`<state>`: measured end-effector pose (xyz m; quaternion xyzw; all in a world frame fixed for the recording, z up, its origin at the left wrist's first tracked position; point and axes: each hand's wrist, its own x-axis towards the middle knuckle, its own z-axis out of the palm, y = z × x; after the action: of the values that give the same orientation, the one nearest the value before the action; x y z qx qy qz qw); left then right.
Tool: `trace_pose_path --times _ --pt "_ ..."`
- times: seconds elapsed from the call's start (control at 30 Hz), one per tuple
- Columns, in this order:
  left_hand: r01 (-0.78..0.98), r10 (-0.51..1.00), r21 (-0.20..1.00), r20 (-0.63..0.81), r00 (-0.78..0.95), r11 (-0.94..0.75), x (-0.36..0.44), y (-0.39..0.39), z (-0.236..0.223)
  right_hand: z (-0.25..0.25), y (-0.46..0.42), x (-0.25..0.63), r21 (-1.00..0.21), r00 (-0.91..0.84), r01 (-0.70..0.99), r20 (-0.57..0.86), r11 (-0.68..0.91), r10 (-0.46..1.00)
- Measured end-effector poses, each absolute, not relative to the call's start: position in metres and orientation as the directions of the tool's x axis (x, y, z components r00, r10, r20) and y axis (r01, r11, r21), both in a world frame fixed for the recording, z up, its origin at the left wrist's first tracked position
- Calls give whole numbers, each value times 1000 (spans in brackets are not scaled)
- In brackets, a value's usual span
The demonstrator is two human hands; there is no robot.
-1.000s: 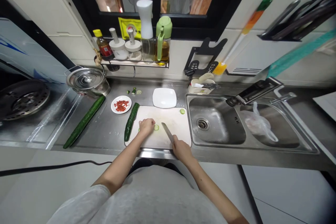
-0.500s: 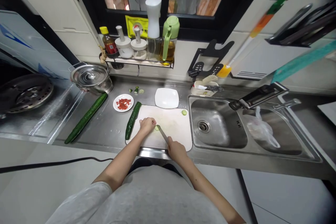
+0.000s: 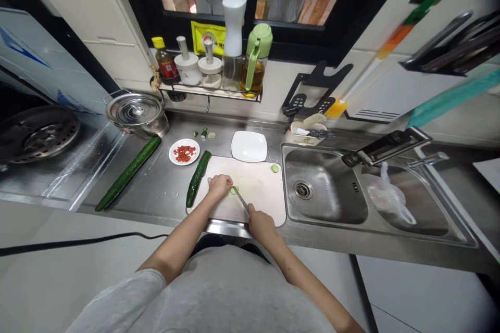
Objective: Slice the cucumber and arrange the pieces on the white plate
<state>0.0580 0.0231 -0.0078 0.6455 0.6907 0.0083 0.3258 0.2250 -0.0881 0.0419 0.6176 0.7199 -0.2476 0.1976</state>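
My right hand [image 3: 261,222] grips the handle of a kitchen knife [image 3: 242,201], its blade slanting up and left over the white cutting board [image 3: 260,197]. The blade tip is at a thin cucumber slice [image 3: 234,190] lying on the board. At the slice's left edge, my left hand [image 3: 220,187] has its fingers curled and seems to pinch it; the fingertips are partly hidden. A piece of dark green cucumber [image 3: 198,179] lies along the board's left edge. Some cut cucumber slices [image 3: 274,168] rest in the board's upper right corner.
Behind the board stands a white square plate [image 3: 249,146]. A small plate with chopped red pieces [image 3: 184,153], cucumber ends [image 3: 203,133] and a whole cucumber [image 3: 128,174] are to the left. The sink [image 3: 326,187] adjoins on the right. A condiment rack [image 3: 214,92] hangs above.
The knife tip has shifted slightly left and up at the slice, which now shows a pale middle inside a green ring. My left hand stays put. The view has tilted a little.
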Motion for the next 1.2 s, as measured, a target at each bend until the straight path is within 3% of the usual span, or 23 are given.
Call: trace_pose_path --times 1.2 --pt "911 901 392 -431 56 131 59 23 -13 44 -101 232 -88 -161 987 -646 136 746"
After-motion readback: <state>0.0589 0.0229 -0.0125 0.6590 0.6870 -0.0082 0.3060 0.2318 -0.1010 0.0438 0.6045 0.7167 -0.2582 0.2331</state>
